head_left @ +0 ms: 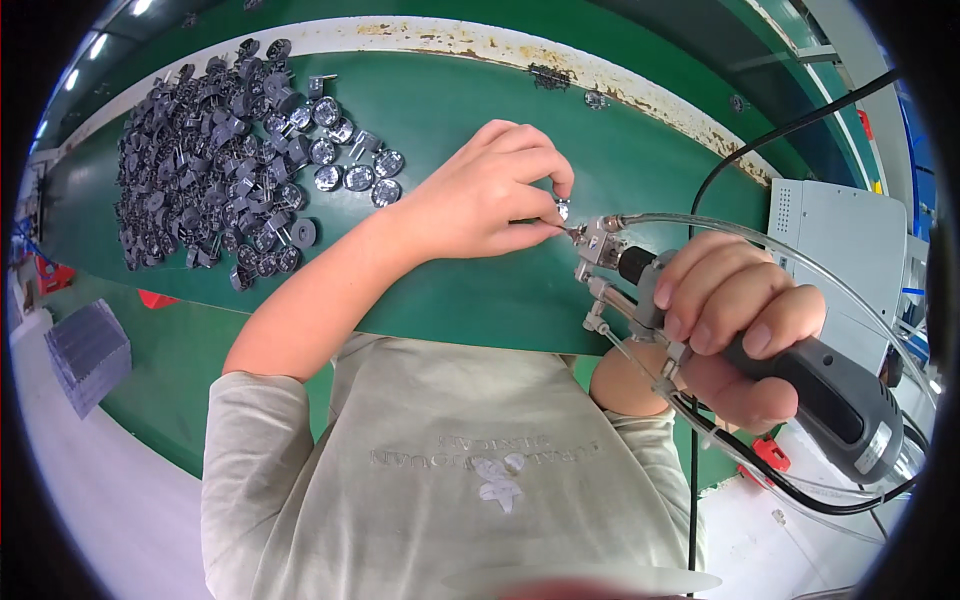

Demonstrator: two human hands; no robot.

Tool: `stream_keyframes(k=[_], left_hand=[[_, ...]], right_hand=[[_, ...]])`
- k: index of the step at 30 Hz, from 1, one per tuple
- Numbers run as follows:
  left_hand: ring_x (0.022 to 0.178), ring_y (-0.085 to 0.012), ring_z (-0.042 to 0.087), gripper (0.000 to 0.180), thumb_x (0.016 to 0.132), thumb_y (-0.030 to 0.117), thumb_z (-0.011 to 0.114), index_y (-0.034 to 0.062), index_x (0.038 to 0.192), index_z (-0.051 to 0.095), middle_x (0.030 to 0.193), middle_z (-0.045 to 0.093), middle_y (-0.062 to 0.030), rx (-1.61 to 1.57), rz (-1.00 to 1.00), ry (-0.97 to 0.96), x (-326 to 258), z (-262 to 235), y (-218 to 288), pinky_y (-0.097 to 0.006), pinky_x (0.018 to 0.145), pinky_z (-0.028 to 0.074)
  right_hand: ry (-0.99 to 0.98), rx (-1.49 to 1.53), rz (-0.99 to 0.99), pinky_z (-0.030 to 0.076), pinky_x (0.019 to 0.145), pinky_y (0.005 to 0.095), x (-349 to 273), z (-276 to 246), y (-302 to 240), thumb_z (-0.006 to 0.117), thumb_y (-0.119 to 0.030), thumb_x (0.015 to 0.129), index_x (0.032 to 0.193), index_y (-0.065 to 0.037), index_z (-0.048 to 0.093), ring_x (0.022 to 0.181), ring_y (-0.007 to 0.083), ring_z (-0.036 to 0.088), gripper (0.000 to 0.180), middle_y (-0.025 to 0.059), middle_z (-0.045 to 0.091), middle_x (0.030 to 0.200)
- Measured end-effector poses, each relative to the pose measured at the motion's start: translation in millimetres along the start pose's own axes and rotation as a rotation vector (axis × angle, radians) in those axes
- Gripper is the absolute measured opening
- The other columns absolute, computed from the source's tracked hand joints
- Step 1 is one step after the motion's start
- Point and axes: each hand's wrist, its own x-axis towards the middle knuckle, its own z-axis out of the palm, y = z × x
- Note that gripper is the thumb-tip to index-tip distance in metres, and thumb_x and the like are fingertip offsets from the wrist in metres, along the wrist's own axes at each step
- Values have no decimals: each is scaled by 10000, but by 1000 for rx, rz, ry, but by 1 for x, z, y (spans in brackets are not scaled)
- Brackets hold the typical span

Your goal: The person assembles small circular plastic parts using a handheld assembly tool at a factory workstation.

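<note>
My left hand reaches over the green bench, its fingers curled and pinched around a small round part. Only a shiny sliver of that part shows between the fingertips; the rest is hidden. Wrapped around the dark grey body of a power screwdriver is my right hand. The screwdriver's metal nose, fitted with a clear hose and thin rods, points left and meets the left fingertips at the part.
A big heap of small round grey parts with stems lies at the bench's left. Several shiny-faced ones lie beside my left forearm. A grey machine stands at the right. Black cable and a clear hose run nearby.
</note>
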Motion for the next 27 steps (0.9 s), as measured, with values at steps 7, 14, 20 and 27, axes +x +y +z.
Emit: stream_keyframes(k=[7,14,20,27], left_hand=[[989,-238,546,149,692,106,794,96,747,656,984,602,4,-49,-39,16,-1,4,0,-402,895,392],[951,-227,550,150,680,104,799,108,766,676,980,602,6,-85,-86,20,-3,5,-2,-382,881,391],[951,-223,554,272,638,179,831,114,863,693,988,598,2,-36,-115,62,3,2,4,-374,888,396],[983,-219,549,324,651,211,819,110,934,696,1014,587,-2,137,-202,-31,-2,3,3,-381,904,399]], right_hand=[[70,-45,-33,481,521,315,-1,9,2,617,-526,918,937,-114,488,525,149,562,432,12,554,678],[15,-2,-23,552,575,372,-2,3,1,686,-505,860,1003,-95,449,578,192,605,494,37,570,740],[83,-15,0,538,562,377,-4,2,1,678,-496,880,980,-92,448,551,189,580,476,42,557,712],[295,-28,72,499,532,390,-4,7,17,736,-345,863,868,-62,480,504,204,524,382,81,540,631]])
